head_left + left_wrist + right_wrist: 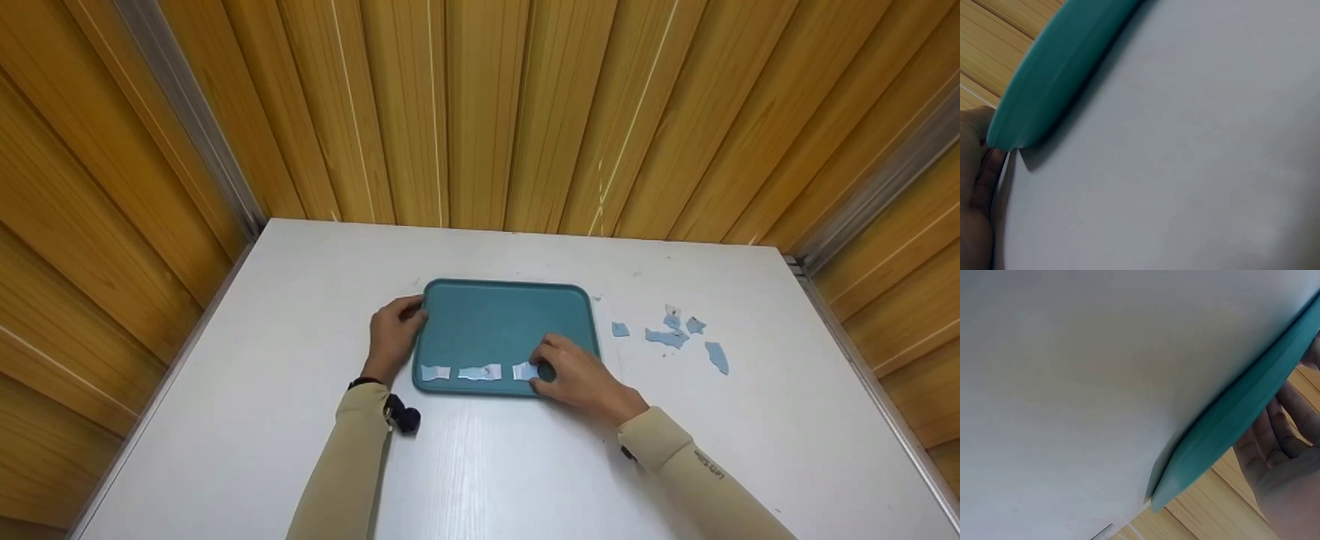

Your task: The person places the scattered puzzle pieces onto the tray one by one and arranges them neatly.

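A teal tray lies on the white table. My left hand holds its left rim, fingers by the edge; the tray's side shows in the left wrist view. Along the tray's near side lie a torn piece of pale blue paper and a wider torn piece. My right hand pinches a third torn paper piece on the tray, its thumb and fingertips at the piece's right end. In the right wrist view the tray hides that piece from sight.
Right of the tray, several torn blue paper pieces lie on the table, with a small one close to the tray and a longer one farther right. Yellow wood-patterned panels stand behind and at both sides.
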The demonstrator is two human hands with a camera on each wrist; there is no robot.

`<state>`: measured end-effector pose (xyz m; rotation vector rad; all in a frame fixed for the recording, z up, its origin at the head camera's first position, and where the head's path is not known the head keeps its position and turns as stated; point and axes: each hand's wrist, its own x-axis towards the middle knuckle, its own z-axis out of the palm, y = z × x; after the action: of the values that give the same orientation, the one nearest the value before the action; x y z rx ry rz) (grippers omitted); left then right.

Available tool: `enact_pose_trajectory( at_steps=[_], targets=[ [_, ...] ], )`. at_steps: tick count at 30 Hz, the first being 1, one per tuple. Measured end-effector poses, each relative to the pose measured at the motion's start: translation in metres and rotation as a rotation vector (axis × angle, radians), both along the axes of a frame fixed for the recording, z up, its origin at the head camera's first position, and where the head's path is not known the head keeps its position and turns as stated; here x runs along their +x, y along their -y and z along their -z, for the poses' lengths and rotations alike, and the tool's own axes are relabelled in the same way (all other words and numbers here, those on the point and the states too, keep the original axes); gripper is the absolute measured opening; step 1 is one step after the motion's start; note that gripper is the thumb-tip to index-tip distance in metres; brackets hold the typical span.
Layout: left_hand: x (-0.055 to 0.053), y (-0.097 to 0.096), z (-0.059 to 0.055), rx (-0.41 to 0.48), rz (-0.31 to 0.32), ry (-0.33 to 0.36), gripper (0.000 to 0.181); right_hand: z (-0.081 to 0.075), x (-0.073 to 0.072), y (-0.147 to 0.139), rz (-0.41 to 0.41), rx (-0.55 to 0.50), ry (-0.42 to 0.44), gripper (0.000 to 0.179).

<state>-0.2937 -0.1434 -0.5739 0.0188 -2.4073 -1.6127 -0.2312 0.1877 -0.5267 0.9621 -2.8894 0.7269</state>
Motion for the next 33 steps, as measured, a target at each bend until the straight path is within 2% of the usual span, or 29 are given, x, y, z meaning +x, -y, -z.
enact_pose_trajectory(
  at_steps=[8,15,21,33],
  targets=[
    [0.0002,0.0001,0.0009,-0.002,0.005,-0.004,0.033,-0.0014,0.0022,0.0031,0.020,0.007,0.052,0.027],
    [0.0013,-0.0011,-0.0010,-0.020,0.001,-0.020,0.032,0.0006,0.0004,0.0038,-0.010,0.010,0.005,0.026],
    [0.0009,-0.0010,-0.0008,-0.023,-0.003,-0.015,0.032,0.0002,0.0011,0.0049,0.004,0.023,0.023,0.028],
    [-0.0001,-0.0005,0.0005,-0.026,-0.008,-0.015,0.032,-0.0022,-0.0017,-0.0048,0.011,-0.036,0.076,0.027]
  ],
)
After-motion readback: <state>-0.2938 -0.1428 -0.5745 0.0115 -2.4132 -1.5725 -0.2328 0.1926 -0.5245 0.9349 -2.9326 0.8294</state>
